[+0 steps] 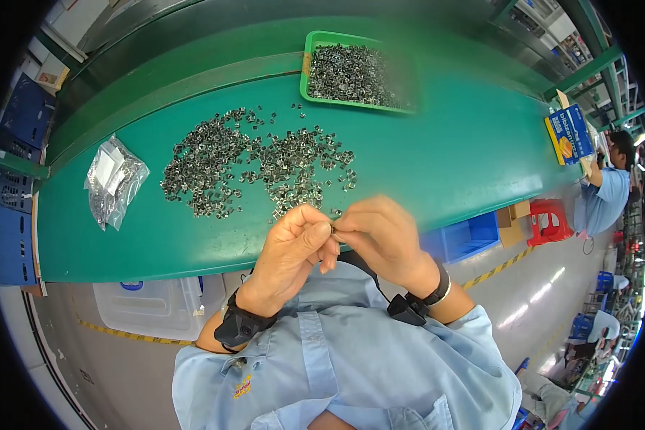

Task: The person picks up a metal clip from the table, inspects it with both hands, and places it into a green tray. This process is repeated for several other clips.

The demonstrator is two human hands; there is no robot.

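My left hand (288,252) and my right hand (381,238) meet over the near edge of the green table. Fingertips of both are pinched together on a small dark metal part (333,229), mostly hidden between them. Just beyond my hands lie two loose heaps of small square metal parts, one on the left (204,168) and one in the middle (297,165), nearly touching each other. Stray pieces are scattered around both.
A green tray (304,89) full of similar parts stands at the back. On the left lies a clear plastic bag (116,183) with parts inside. A blue and yellow box (570,135) sits at the right end. Below are a blue bin (469,238) and a red stool (548,222).
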